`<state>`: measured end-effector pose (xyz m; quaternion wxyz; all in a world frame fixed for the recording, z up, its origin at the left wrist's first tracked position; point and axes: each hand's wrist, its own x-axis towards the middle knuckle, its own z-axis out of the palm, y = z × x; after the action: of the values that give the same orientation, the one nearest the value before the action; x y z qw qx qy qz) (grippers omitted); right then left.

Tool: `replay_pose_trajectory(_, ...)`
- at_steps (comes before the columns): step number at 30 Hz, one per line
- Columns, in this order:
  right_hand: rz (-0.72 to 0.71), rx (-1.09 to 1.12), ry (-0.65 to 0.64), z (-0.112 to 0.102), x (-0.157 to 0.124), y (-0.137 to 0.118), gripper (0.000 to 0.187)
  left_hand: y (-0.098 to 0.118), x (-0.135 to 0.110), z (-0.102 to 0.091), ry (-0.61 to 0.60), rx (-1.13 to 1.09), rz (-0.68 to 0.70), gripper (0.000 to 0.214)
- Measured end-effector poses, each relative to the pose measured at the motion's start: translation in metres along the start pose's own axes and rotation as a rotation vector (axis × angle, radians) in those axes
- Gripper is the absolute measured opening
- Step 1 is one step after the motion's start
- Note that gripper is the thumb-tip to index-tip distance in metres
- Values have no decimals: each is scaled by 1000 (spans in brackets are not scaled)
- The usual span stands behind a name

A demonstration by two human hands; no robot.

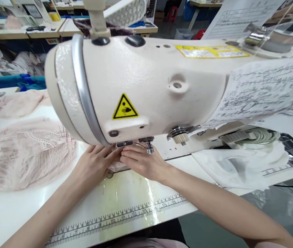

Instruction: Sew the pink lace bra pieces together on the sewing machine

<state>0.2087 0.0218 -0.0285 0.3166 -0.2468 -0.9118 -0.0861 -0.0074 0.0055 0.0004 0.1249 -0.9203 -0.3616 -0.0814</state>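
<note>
A cream sewing machine head (141, 86) fills the middle of the view and hides the needle area. Under it, my left hand (94, 162) and my right hand (142, 162) meet over a small piece of pale pink fabric (115, 166) on the white table (12, 210). Both hands press down on the fabric with fingers drawn together; the fingertips are hidden beneath the machine. A metal presser part (149, 146) hangs just above my right hand.
A heap of pink lace pieces (24, 151) lies to the left. A printed ruler strip (120, 215) runs along the table's front edge. White plastic bags (242, 162) and lace-patterned paper (268, 93) sit at the right. Other workbenches stand behind.
</note>
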Motion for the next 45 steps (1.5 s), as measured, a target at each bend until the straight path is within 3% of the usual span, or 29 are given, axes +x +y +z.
replay_pose_trajectory(4,13,-25,12,-1,0,1,19,0,-2,1,13,-15,-16,52)
replay_pose_trajectory(10,70,-78,-88,-5,-1,2,21,0,-3,1,15,-12,-13,47)
replay_pose_trajectory(19,116,-111,9,-8,-1,5,19,6,-2,0,-1,11,-38,41)
replay_pose_trajectory(27,110,-38,-109,-12,0,15,18,12,4,-1,4,29,-79,40)
replay_pose_trajectory(30,108,-93,-87,-11,-2,14,19,14,4,-3,-3,61,-88,39)
replay_pose_trajectory(38,71,-206,-47,-11,0,8,19,-1,-5,-1,114,-39,100,39)
replay_pose_trajectory(45,-38,-154,-22,-5,2,3,23,-18,-8,0,128,-69,150,37)
